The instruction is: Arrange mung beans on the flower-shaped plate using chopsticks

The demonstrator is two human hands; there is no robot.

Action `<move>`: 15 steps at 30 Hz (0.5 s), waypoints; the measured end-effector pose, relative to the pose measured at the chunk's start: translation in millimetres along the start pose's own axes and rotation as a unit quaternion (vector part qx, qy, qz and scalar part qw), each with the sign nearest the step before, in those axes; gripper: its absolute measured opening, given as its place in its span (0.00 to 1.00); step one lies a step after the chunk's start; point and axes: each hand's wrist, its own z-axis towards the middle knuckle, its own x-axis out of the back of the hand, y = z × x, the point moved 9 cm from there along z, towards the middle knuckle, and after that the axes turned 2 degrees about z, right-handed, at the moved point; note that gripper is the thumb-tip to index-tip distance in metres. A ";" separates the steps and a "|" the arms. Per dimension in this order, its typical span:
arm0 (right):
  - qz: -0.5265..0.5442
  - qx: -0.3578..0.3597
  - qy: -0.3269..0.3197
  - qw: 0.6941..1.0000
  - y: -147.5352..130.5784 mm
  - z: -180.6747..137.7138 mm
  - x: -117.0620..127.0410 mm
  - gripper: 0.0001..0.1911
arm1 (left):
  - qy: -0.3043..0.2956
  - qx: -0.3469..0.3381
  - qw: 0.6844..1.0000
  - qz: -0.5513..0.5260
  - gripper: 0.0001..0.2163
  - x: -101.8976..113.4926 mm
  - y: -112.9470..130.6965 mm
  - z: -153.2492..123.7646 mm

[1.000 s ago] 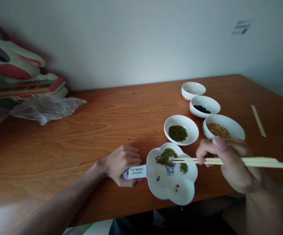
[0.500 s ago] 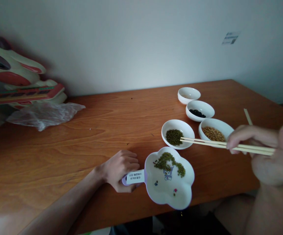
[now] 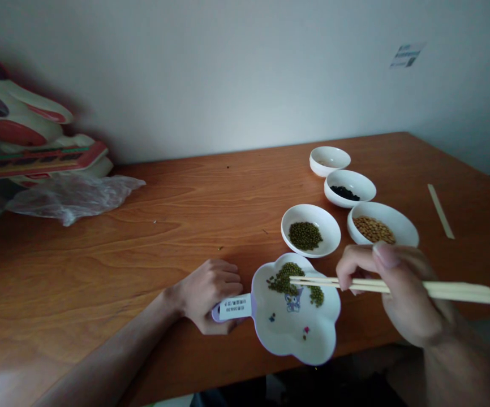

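Observation:
My left hand [image 3: 211, 297] is wrapped round the handle of a white flower-shaped dish [image 3: 289, 333] with a purple rim and a printed label on the handle. Green mung beans [image 3: 286, 278] lie along the dish's far side, around a cartoon figure. In my right hand [image 3: 398, 282] is a pair of wooden chopsticks [image 3: 325, 281], their tips among those beans. Whether a bean is pinched between the tips is too small to tell. Just behind the dish stands a white bowl [image 3: 332, 240] with more mung beans in it.
Right of that bowl is a bowl [image 3: 406, 226] of tan beans; behind stand a bowl [image 3: 366, 186] of black beans and a farther bowl [image 3: 342, 161]. A flat wooden strip [image 3: 441, 211] lies at right. A plastic bag [image 3: 75, 195] and a toy keyboard [image 3: 50, 158] are at left.
My right hand has brought the chopsticks from the mung bean bowl leftward and nearer, down to the beans in the flower-shaped dish. My left hand keeps its hold on the handle.

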 end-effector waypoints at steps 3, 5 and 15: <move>-0.010 -0.032 -0.014 0.999 2.9 1.8 -5.3 0.33 | -0.001 0.002 1.000 -0.003 0.11 -0.7 -0.9 -0.3; -0.022 -0.035 -0.012 0.999 2.6 2.5 -5.5 0.33 | -0.003 0.005 1.000 -0.006 0.11 -1.8 -2.0 -0.5; -0.051 -0.031 -0.024 0.998 -0.6 6.3 -6.1 0.33 | -0.005 0.010 1.000 -0.016 0.11 -2.0 -3.2 -1.0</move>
